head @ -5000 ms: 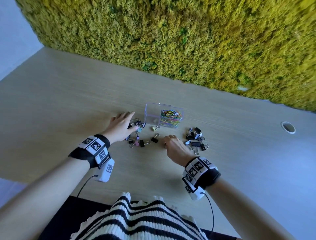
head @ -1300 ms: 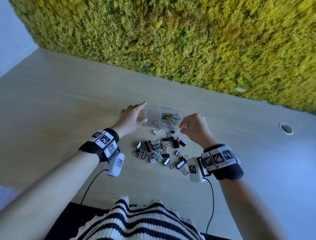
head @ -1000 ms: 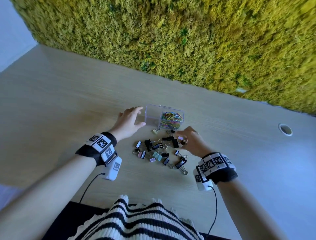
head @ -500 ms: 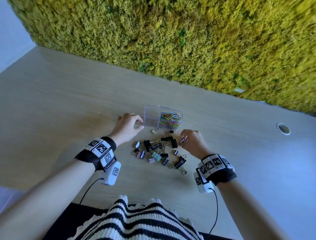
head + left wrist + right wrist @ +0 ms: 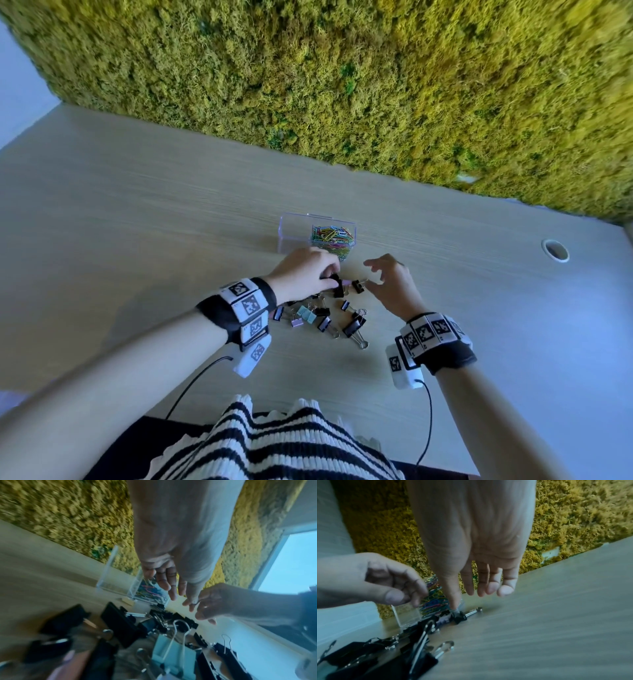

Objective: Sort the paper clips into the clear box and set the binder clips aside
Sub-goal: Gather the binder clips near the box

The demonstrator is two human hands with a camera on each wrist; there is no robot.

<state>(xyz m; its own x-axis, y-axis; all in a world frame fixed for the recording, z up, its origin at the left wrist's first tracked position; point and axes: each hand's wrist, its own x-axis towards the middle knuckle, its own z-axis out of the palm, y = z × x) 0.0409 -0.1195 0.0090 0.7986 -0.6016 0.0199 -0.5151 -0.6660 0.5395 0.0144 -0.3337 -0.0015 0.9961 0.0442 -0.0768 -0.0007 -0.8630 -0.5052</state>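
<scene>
Head view, centre of frame: the left hand (image 5: 301, 270) lies over the upper edge of the binder clips (image 5: 323, 313), its fingers curled onto a black clip; the fingertips are hidden, so an actual pinch cannot be confirmed. The right hand (image 5: 394, 287), just right of the heap, has loosely spread fingers with its thumb tip near a small black clip. The clear box (image 5: 317, 236), above both hands, holds coloured paper clips (image 5: 331, 238). Both wrist views are motion-blurred.
</scene>
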